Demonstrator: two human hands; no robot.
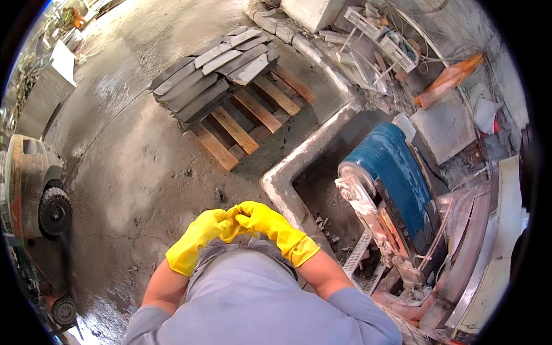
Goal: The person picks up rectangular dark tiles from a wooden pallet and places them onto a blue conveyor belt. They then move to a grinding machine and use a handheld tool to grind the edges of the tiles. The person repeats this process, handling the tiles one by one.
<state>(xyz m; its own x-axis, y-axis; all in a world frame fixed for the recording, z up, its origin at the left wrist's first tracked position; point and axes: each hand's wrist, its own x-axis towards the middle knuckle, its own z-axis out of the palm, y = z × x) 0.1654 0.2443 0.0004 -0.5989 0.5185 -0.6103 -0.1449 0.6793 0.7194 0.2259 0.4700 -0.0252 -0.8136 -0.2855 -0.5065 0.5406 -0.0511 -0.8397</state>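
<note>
The person wears a pair of yellow gloves [302,250], and these are on the near side of the wooden pallet [259,112], well apart from it. The left hand [208,228] and the right hand [265,221] are both inside the gloves. They touch each other in front of the person's belly. The fingers of both hands are bent and meet in the middle. I cannot tell if either hand holds something small, because the fingers hide what is between them.

The person's grey shirt [253,305] is also on the near side of the pallet, closer than the hands. Long grey stone slabs [198,92] lie in a pile on the pallet, at its far left part. Bare wooden boards show at its near right part.

A low stone curb [305,152] bends around on the right of the pallet. Past that curb, also right of the pallet, is a machine with a wide blue belt [391,167]. Farther to the pallet's right lies an orange piece [448,80]. Far to the left of the pallet is a machine with a black wheel [55,211].
</note>
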